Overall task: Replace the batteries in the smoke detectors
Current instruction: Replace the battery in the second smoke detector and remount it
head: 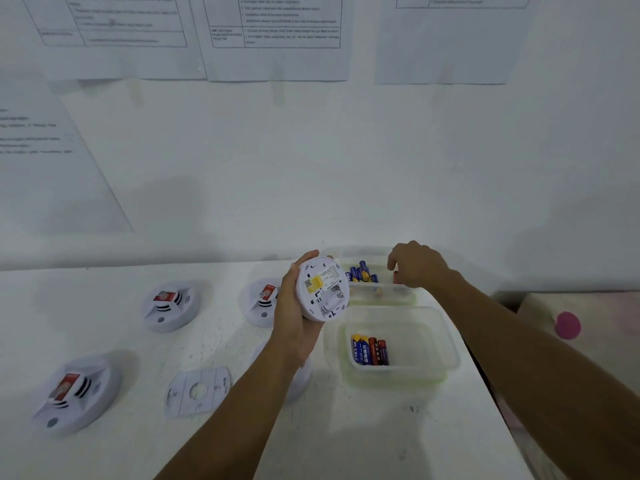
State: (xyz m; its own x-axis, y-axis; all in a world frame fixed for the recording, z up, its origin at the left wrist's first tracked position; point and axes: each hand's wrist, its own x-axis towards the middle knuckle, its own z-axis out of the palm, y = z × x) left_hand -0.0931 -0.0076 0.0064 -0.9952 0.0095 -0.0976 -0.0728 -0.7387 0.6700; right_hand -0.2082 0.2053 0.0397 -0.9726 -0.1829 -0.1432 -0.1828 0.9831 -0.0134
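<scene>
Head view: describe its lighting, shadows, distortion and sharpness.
Head view: dim, cool, even light, no glare. Head view: soft, broad shadows on the wall. Head view: wide-angle bowing toward the edges; print on the posted sheets too blurred to read.

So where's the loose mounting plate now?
Head view, lower left of centre: the mounting plate lies flat on the table, between the nearest left smoke detector and the left forearm.

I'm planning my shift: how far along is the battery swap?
Done: one mounting plate lies off. In hand: left hand holds a detector, back up; right hand reaches into the far battery tub. Left: fitting batteries, plus perhaps three detectors lying face up.
</scene>
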